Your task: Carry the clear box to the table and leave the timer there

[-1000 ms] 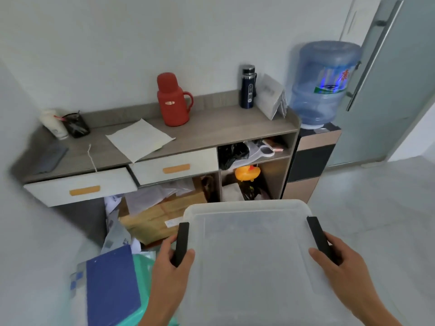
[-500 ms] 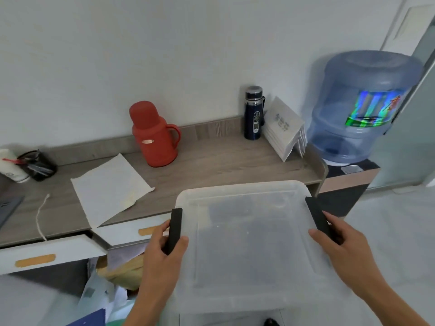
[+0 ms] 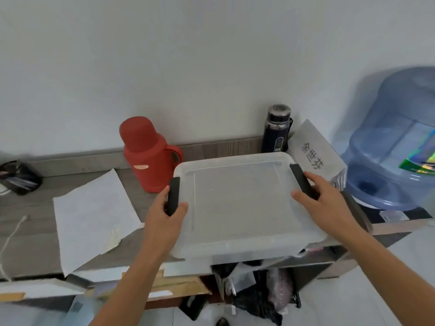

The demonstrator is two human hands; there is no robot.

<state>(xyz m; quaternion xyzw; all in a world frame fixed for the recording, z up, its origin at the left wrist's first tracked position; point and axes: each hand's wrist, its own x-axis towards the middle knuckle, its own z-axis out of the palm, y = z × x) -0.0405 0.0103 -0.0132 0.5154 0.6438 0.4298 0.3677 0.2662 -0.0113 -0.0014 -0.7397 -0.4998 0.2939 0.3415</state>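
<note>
A clear plastic box (image 3: 240,208) with a frosted lid and two black side latches is over the right part of the wooden table top (image 3: 30,234), its front edge sticking out past the table's front. My left hand (image 3: 168,220) grips the left latch. My right hand (image 3: 322,203) holds the right latch and side. I cannot tell whether the box rests on the table or hangs just above it. No timer is visible; the lid hides the box's contents.
A red thermos (image 3: 147,156) stands just left of the box. A dark bottle (image 3: 276,129) and a folded name card (image 3: 314,151) are behind it. A blue water jug (image 3: 395,147) is on the right. White paper (image 3: 94,215) lies at the left, and open drawers and clutter sit below.
The box has moved forward and up, from in front of the drawers to over the table top between thermos and name card. Both hands kept their hold on the latches.
</note>
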